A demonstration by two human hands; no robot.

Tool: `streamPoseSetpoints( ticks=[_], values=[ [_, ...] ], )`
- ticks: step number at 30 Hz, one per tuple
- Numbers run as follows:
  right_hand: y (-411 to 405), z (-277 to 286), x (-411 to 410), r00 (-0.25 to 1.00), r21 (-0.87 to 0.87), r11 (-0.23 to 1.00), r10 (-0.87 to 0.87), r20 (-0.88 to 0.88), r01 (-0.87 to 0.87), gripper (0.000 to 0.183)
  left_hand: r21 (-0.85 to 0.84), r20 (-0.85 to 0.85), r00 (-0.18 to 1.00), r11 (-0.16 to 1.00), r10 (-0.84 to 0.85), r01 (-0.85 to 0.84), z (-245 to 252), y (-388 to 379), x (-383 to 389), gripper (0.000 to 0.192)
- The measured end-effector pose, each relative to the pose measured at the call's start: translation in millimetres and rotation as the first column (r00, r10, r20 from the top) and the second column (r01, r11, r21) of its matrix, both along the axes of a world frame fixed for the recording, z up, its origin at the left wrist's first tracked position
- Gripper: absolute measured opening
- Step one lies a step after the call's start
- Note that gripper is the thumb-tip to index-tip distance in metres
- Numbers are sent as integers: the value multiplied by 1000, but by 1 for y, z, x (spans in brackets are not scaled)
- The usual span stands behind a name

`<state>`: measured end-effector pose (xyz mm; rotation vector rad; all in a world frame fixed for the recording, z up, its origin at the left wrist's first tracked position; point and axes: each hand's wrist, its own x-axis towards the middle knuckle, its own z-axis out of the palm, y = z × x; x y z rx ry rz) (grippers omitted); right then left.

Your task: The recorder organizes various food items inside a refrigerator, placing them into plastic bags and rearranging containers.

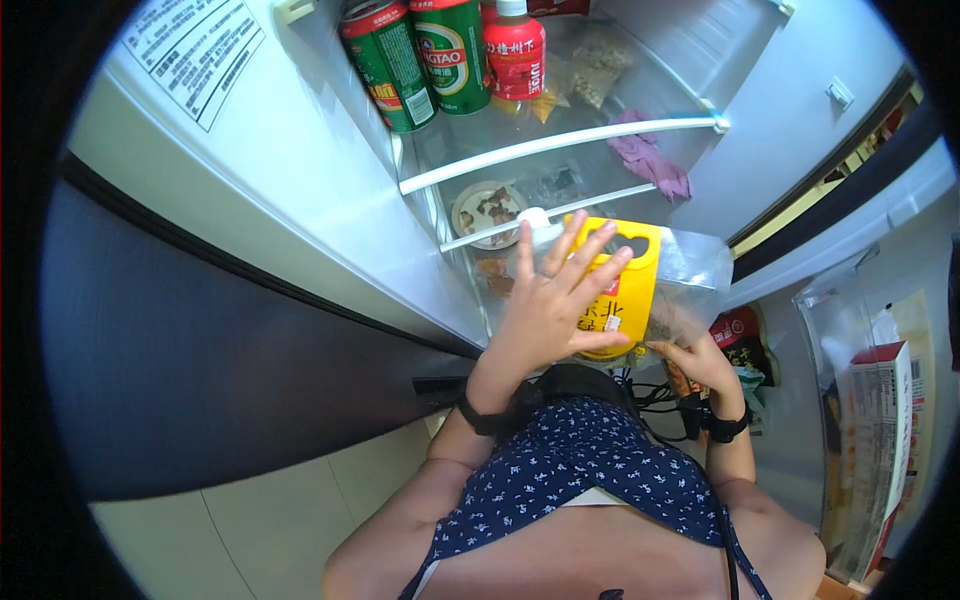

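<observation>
A clear spouted plastic bag with a yellow printed panel [637, 300] and a white cap [534, 217] is in front of the open refrigerator. Some dark, loose contents show near its lower edge. My left hand [551, 300] has its fingers spread over the yellow panel and the cap side; whether the palm presses on the bag is hard to tell. My right hand [701, 364] is at the bag's lower right, thumb and fingers closed on its edge. Behind the bag, a round container with brown food pieces [489, 214] sits on a lower shelf.
Green beer cans [451, 64], a red-labelled bottle [515, 56] and a bag of grains [600, 67] stand on the upper shelf. A purple cloth [649, 157] hangs over the shelf's front edge. The open doors flank me; the right one's bin [832, 450] holds packages.
</observation>
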<state>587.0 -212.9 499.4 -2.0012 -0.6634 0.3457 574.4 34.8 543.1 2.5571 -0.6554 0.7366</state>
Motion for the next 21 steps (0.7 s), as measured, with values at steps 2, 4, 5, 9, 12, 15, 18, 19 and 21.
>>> streamPoseSetpoints(
  ticks=[2, 4, 5, 9, 12, 15, 18, 19, 21],
  values=[
    [-3, 0, -5, 998, 50, 998, -24, -58, 27, 39, -28, -81, 991, 995, -102, 100, 5, -4, 3, 81],
    [-5, 2, -8, 998, 76, 996, -39, -42, 42, 39, -7, -120, 982, 989, -149, 149, 8, -2, 3, 85],
    [-6, 3, -8, 999, 97, 994, -48, -23, 50, 38, 8, -157, 970, 982, -188, 191, 8, -2, 4, 88],
    [-8, 7, -1, 997, 61, 997, -55, 50, 52, 42, 23, -103, 973, 978, -205, 209, -8, -2, 10, 67],
    [0, -1, -9, 960, 310, 913, -222, -170, 266, 42, -34, 79, 982, 984, -173, 176, -18, 3, 17, 53],
    [5, 2, -13, 940, 448, 827, -278, -197, 338, 39, -108, 157, 972, 976, -172, 190, -17, 3, 28, 47],
    [4, 3, -19, 936, 336, 873, -322, -144, 352, 27, -120, 218, 963, 975, -161, 190, -17, 7, 42, 46],
    [1, 9, -21, 935, 335, 874, -322, -146, 353, 27, -121, 216, 963, 974, -161, 190, -18, 9, 47, 46],
    [-7, 17, -23, 982, 68, 980, -188, -8, 188, 17, -114, 220, 940, 950, -262, 291, -23, 13, 57, 47]
  ],
)
